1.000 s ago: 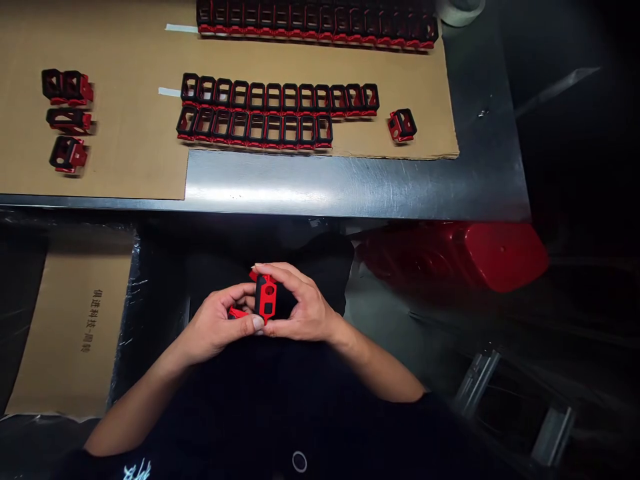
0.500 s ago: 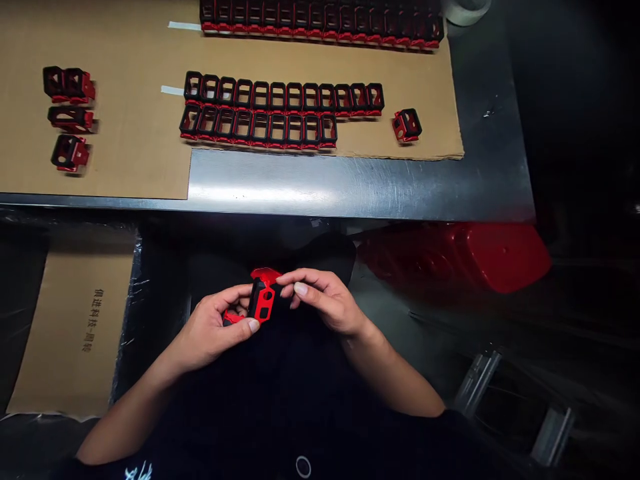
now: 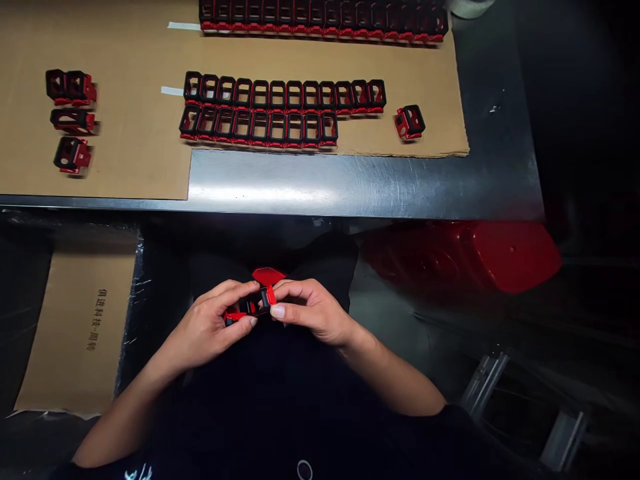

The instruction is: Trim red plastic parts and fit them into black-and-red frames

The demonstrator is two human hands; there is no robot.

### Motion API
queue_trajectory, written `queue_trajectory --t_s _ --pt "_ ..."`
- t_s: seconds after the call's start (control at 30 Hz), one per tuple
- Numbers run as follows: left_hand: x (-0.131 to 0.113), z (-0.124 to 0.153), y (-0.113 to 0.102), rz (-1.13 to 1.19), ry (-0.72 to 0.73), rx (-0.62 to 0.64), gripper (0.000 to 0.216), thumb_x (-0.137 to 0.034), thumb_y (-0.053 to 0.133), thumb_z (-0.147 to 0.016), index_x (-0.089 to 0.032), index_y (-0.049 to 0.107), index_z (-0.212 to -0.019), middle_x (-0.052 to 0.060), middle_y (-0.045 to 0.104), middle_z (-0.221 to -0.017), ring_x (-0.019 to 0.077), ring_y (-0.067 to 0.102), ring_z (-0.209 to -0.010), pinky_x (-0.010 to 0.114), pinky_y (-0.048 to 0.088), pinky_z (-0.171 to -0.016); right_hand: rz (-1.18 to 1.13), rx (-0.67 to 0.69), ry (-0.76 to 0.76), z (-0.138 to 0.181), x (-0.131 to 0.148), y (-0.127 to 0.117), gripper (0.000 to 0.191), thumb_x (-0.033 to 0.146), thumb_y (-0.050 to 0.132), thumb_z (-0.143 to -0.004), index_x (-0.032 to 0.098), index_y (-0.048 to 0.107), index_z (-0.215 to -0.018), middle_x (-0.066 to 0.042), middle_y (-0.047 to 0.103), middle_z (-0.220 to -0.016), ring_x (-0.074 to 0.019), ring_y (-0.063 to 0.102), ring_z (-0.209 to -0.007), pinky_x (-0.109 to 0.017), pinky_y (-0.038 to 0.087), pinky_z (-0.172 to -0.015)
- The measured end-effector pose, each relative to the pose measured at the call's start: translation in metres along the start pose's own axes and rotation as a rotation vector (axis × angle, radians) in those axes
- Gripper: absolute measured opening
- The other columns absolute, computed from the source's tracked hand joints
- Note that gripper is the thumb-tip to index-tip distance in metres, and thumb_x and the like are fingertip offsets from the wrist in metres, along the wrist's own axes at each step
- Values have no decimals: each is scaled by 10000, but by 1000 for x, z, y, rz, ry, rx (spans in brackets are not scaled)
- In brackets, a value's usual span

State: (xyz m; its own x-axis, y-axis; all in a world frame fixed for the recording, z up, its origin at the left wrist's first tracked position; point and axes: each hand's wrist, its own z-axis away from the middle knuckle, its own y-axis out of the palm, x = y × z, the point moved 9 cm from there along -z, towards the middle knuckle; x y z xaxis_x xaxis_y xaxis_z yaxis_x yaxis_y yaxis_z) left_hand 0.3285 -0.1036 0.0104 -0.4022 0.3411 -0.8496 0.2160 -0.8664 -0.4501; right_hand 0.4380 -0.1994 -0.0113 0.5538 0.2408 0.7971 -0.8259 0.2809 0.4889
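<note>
Above my lap, a small red-and-black frame part (image 3: 269, 295) is held between both hands. My left hand (image 3: 207, 327) is closed around its left side, fingers along the top and thumb at the lower edge. My right hand (image 3: 320, 310) pinches the right end between thumb and fingers. A red flap (image 3: 269, 275) shows just beyond the part; whether it belongs to it I cannot tell. Fingers cover much of the held part. On the cardboard ahead, similar red-and-black frames (image 3: 260, 127) stand in two close rows.
A longer row of frames (image 3: 320, 17) lies at the back. Several loose frames (image 3: 73, 155) sit on the left, and a single frame (image 3: 410, 123) on the right. The metal table edge (image 3: 320, 183) runs ahead of me. Below right is a red plastic stool-like object (image 3: 510, 257).
The part has been turned in my hands, so its side plate with holes no longer faces up. My right hand has moved left and now grips its right end.
</note>
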Motion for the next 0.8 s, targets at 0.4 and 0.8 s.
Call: queue_trajectory --t_s 0.4,0.8 --pt "13 4 10 216 -233 10 680 -464 696 -845 -198 501 -1440 2 590 -820 132 561 -703 268 507 -662 376 -65 -447 13 32 4 110 276 789 -841 191 770 -908 -50 725 -906 -162 676 -812 -301 544 -777" --pt "5 4 7 181 -91 -45 680 -491 669 -870 -243 480 -1474 61 643 -976 199 648 -848 342 563 -787 562 -35 -579 20 37 16 142 248 786 -854 197 786 -987 -77 742 -988 -177 707 -869 -309 585 -800"
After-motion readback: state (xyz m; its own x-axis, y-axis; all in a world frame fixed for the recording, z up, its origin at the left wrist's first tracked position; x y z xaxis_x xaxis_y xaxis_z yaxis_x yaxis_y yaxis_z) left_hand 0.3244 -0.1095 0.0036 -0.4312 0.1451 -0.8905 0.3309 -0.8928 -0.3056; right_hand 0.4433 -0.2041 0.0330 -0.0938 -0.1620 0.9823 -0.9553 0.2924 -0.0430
